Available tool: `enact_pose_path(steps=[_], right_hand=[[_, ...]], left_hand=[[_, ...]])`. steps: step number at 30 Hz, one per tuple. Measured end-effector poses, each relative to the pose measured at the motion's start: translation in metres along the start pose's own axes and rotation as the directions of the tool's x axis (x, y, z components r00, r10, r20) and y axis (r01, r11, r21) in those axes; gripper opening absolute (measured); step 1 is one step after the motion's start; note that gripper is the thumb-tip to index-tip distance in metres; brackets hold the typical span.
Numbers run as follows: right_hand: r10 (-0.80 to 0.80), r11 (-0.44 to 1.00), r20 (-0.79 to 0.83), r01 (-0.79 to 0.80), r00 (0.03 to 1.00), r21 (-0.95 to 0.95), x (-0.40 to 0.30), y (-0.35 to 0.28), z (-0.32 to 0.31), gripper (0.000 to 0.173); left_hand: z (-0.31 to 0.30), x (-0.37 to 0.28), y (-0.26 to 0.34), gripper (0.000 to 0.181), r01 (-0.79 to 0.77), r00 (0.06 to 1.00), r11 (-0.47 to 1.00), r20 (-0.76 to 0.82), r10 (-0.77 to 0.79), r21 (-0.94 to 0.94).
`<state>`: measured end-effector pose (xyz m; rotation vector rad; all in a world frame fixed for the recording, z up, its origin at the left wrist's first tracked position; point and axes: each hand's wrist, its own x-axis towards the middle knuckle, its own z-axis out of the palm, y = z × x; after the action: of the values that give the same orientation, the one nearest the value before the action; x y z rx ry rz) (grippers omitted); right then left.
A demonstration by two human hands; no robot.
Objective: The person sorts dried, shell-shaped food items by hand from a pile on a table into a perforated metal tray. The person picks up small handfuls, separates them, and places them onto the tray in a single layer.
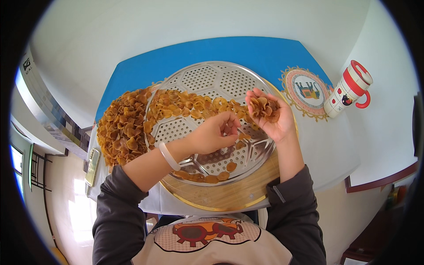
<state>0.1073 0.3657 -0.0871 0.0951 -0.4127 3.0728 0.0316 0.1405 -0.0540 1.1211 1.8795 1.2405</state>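
My right hand is palm up, cupped around a clump of thin brown dried slices. To its left, my left hand hangs over a round perforated metal steamer tray with its fingers curled. Whether a slice is pinched in those fingers is hidden. A band of amber slices crosses the tray, and a short row of slices lies along its near rim. One single slice sits apart near that row. A large heap of dried slices rises at the tray's left side.
Beneath the tray is a round bamboo mat with a yellow edge. A red and white mug with a handle stands at the right, beside a round printed motif on the tablecloth. A phone lies at the left table edge.
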Motion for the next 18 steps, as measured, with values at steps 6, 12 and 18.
enact_pose_path(steps=[6,12,18], right_hand=[[0.004,1.000,0.004,-0.004,1.000,0.011,0.000,0.001,0.000,0.039],[-0.028,1.000,-0.053,0.027,0.998,-0.012,-0.002,0.001,0.005,0.040],[-0.021,1.000,-0.040,0.021,0.999,-0.009,0.000,0.000,-0.001,0.041]], left_hand=[[-0.017,-0.007,-0.011,0.031,0.021,0.997,0.935,0.065,-0.047,0.355],[0.009,-0.007,0.007,0.031,-0.324,0.946,0.809,0.194,0.261,0.490],[0.051,0.008,0.011,0.026,-0.512,0.855,0.684,0.386,0.347,0.520]])
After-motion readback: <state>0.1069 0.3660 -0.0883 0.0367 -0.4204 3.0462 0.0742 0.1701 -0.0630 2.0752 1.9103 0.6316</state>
